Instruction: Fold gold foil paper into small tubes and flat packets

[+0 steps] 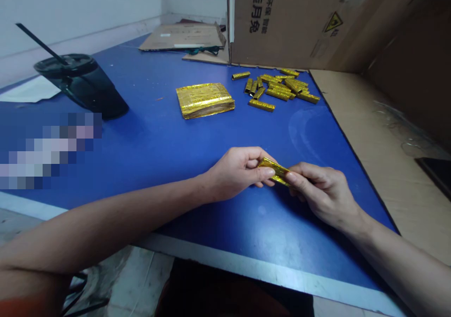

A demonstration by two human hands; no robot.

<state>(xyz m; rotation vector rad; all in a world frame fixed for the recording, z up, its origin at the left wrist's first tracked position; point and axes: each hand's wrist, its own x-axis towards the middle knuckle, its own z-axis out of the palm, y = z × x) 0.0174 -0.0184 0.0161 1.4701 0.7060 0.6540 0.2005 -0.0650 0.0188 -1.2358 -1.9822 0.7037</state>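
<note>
Between my two hands is a narrow folded strip of shiny gold foil paper (276, 169), held a little above the blue table. My left hand (243, 171) pinches its left end, thumb on top. At the other end, the thumb and fingers of my right hand (319, 188) grip it. Beyond my hands lies a stack of gold foil paper sheets (205, 100). To the right of the stack, several small folded gold paper pieces (282, 86) lie in a loose heap, some showing hollow ends.
A dark tumbler (88, 84) with a straw stands at the left of the blue table (148, 134). Flattened cardboard (183, 36) lies at the back. A large cardboard box (292, 26) stands behind the heap, and a cardboard sheet (380, 134) borders the right side.
</note>
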